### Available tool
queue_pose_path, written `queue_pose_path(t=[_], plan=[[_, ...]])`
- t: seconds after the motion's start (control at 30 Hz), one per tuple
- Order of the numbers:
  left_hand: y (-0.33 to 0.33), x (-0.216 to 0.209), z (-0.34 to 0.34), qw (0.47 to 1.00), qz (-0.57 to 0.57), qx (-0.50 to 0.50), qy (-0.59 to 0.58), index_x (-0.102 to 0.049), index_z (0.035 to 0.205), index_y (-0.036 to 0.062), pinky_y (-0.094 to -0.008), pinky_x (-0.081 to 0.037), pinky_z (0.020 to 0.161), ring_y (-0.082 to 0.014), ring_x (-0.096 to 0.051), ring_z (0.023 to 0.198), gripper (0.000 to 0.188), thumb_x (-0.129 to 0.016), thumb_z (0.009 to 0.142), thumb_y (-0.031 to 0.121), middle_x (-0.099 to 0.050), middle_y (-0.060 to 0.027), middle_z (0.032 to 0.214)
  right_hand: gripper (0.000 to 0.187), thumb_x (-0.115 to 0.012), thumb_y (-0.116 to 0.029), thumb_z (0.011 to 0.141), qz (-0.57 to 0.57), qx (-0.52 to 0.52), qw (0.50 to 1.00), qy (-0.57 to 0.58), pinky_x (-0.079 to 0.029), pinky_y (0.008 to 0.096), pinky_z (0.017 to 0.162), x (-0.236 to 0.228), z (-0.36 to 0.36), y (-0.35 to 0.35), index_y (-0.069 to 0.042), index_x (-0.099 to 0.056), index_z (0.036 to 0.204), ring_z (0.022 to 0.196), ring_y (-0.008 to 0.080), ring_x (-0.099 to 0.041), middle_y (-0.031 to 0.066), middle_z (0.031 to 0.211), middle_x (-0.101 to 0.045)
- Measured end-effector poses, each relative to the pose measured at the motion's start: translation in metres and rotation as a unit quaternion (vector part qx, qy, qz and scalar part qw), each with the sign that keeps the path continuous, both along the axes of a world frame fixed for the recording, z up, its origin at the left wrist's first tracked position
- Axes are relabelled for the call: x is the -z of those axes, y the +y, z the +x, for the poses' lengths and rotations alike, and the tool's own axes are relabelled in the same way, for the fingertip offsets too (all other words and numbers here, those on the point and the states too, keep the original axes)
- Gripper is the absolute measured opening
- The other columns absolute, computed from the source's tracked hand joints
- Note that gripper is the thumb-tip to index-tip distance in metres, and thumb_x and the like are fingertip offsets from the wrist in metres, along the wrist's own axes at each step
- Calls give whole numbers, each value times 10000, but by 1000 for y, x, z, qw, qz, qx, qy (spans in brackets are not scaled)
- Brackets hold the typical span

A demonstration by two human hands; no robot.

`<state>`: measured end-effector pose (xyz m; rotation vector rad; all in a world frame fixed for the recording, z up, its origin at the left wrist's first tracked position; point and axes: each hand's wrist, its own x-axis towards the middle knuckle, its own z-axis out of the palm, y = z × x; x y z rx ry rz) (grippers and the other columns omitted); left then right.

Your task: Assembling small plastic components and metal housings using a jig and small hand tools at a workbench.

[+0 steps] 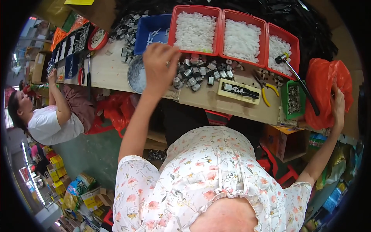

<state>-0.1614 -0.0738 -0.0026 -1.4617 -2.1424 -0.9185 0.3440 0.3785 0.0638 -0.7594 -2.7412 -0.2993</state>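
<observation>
My left hand (160, 67) is raised over the table between a round metal bowl (133, 77) of small pale parts and a blue bin (145, 29) with a few white plastic pieces. Its fingers curl together in a pinch; whatever lies between them is too small to make out. At the far right my right hand (337, 102) closes on the side of a red plastic bag (322, 89), its fingertips partly hidden. On the table in front of me, a pale block-shaped fixture (222, 92) carries a black and metal assembly. Small metal-and-black parts (197, 73) lie in a heap behind it.
Three red bins (221, 34) of white plastic pieces line the back. Yellow-handled pliers (264, 87), a hammer (299, 75) and a green tray (288, 110) of metal pins are at the right. A seated person (56, 116) works at the left, beside a red bowl (91, 42).
</observation>
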Motion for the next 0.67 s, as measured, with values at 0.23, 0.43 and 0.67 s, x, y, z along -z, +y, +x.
queue_pose_path(t=[0.23,0.43,0.67], plan=[[-13,5,-101,968,-228,-100,18,-746,940,86,-434,-462,851,-312,-564,1015,198,-747,747,128,-672,-90,956,212,-590,-49,892,-148,85,984,-54,-489,429,783,-34,-31,-20,22,-598,1092,892,362,-642,224,1024,-626],[10,4,-112,935,-347,-76,0,-739,915,77,-435,-473,841,-311,-563,1025,237,-796,708,178,-675,-90,950,257,-577,-35,895,-63,29,998,11,-489,391,799,-39,-12,-33,33,-593,1142,901,322,-624,180,1050,-603],[17,1,-121,926,-335,-72,-161,-688,914,52,-414,-464,897,-301,-579,1105,261,-793,719,191,-699,-89,1003,290,-570,-10,892,-204,131,970,25,-487,343,854,-51,-7,-55,-4,-599,1180,913,255,-625,104,1080,-610]])
